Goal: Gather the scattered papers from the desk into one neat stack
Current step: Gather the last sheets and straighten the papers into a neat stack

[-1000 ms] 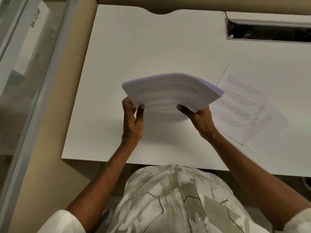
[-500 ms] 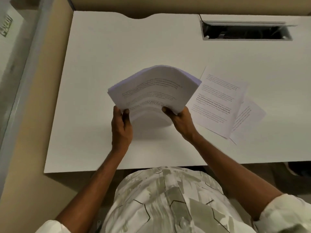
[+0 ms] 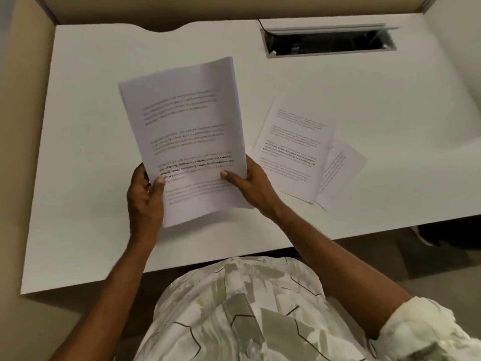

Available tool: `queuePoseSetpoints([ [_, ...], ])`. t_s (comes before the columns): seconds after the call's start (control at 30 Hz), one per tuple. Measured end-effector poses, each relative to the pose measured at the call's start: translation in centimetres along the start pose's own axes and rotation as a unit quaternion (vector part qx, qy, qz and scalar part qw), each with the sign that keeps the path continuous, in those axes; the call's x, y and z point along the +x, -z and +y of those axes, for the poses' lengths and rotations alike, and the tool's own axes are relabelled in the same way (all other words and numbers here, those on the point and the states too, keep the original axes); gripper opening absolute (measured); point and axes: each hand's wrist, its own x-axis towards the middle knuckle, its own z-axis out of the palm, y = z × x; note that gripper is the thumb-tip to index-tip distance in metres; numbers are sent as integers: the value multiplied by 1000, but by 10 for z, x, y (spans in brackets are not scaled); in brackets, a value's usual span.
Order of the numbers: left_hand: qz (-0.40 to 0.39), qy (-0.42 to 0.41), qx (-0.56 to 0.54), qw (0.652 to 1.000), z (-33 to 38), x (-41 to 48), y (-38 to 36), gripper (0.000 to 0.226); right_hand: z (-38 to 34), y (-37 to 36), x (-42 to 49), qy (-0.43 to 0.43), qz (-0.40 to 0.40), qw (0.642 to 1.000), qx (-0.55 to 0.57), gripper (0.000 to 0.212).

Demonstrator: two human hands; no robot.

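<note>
Left hand (image 3: 145, 194): grip clamped on the sheaf's near left edge, thumb on top.
Right hand (image 3: 251, 185): grip clamped on its near right edge.
White printed paper sheaf (image 3: 186, 136): held above the white bench (image 3: 86, 157); likely light, floppy, best pinched at the edges.
Two loose printed sheets (image 3: 294, 152): overlapping, flat, farther right.

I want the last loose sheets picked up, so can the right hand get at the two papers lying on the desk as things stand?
Probably yes, but not freely: the loose sheets lie just beside the right hand on the desk with nothing between. That hand grips the stack with the left hand, so it must let go first.
</note>
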Motion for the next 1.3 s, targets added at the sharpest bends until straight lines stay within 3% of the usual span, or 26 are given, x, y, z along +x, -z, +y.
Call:
queuePoseSetpoints([
  [0.07,8,83,-55,995,-9,0,-3,36,10,28,1,-31,29,999,26,26],
  [0.13,5,147,-76,986,-21,-5,-6,38,24,69,7,-68,159,984,48,20],
  [0.2,15,198,-81,977,-30,-15,-11,41,43,119,12,-108,313,944,-9,30],
  [0.27,44,238,-69,968,-37,-27,-19,40,62,168,16,-157,374,912,-62,46],
  [0.4,90,261,-54,960,-42,-49,-38,40,82,214,36,-224,294,906,-206,87],
  [0.47,107,258,-52,959,-43,-56,-43,42,80,219,49,-219,257,904,-263,95],
  [0.63,99,220,30,970,-41,-62,-48,45,73,229,73,-269,224,911,-218,82],
  [0.73,87,186,101,974,-42,-68,-53,44,77,230,80,-254,198,925,-201,38],
  [0.83,99,177,107,973,-43,-72,-58,44,77,240,82,-165,186,963,-107,10],
  [0.97,103,190,95,972,-43,-73,-57,44,51,293,84,-60,75,994,60,21],
  [1.1,102,196,92,971,-39,-70,-57,45,27,357,89,-59,-50,996,-44,21],
  [1.3,121,234,67,962,-42,-68,-53,44,66,338,116,-59,-22,968,-243,46],
])
